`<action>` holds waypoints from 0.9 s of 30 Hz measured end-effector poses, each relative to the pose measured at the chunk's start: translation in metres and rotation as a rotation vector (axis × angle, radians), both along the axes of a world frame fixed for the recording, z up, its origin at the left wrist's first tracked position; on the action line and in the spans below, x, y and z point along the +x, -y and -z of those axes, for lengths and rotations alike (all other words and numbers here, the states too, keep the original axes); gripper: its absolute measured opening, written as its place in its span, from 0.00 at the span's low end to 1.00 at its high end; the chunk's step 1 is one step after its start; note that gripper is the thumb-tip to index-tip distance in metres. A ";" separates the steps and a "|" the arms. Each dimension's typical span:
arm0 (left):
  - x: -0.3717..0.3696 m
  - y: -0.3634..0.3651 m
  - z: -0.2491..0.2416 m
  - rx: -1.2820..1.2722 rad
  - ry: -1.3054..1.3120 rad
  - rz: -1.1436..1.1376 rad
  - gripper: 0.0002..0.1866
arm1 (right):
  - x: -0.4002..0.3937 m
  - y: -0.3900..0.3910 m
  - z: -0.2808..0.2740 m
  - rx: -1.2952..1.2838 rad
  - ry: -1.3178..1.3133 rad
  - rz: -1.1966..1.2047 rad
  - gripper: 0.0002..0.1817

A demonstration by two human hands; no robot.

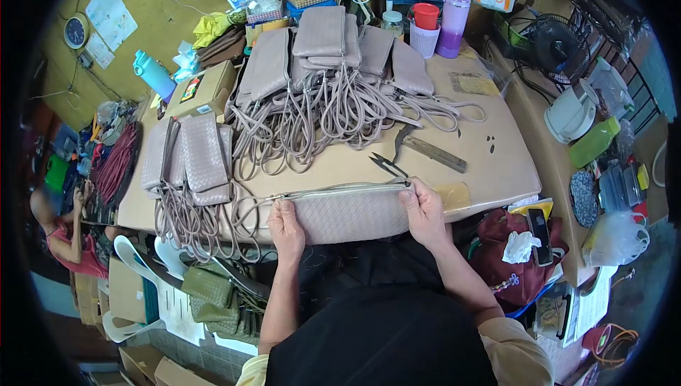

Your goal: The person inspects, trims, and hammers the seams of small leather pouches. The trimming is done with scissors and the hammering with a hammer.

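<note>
A pale pink woven pouch [351,214] with a zipper along its top edge lies at the table's near edge. My left hand [286,228] grips its left end and my right hand [423,210] grips its right end at the zipper's tip. A cord runs from the pouch to the left. Small black thread snips [386,164] rest just beyond the pouch, by my right hand.
Stacks of the same pouches [333,42] with tangled cords [319,120] fill the table's middle and left [191,159]. A flat tool [434,153] lies right of the snips. A maroon bag with a phone [537,226] sits at right; olive pouches [213,294] lie below left. Another person [60,233] sits far left.
</note>
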State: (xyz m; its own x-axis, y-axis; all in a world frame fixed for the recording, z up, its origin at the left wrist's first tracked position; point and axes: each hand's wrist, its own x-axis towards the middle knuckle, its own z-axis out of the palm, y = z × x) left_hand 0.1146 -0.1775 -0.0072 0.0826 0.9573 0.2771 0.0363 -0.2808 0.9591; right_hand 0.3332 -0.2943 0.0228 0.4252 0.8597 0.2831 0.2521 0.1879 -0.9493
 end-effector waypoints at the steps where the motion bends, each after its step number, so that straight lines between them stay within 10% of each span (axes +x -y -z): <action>1: -0.001 0.001 0.001 0.057 -0.051 -0.046 0.18 | -0.004 -0.001 0.001 -0.004 0.001 -0.003 0.17; 13: 0.002 0.019 -0.017 0.200 -0.006 0.042 0.19 | 0.014 -0.016 0.027 -0.110 -0.027 0.218 0.20; 21: -0.038 -0.002 -0.036 0.414 0.043 -0.332 0.11 | 0.037 -0.058 0.057 -0.041 0.781 0.207 0.08; 24: -0.030 -0.001 -0.038 0.837 -0.372 -0.090 0.10 | 0.040 -0.051 0.062 -0.072 0.737 0.096 0.08; 27: 0.003 0.013 -0.033 0.727 -0.650 0.220 0.14 | 0.056 -0.028 0.061 -0.046 0.773 0.095 0.06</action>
State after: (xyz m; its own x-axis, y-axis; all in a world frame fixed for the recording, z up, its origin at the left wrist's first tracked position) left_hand 0.1174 -0.1910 0.0262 0.5811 0.5184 0.6273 0.3697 -0.8549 0.3640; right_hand 0.3893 -0.2667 -0.0378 0.1937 0.8478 0.4937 0.8585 0.0971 -0.5036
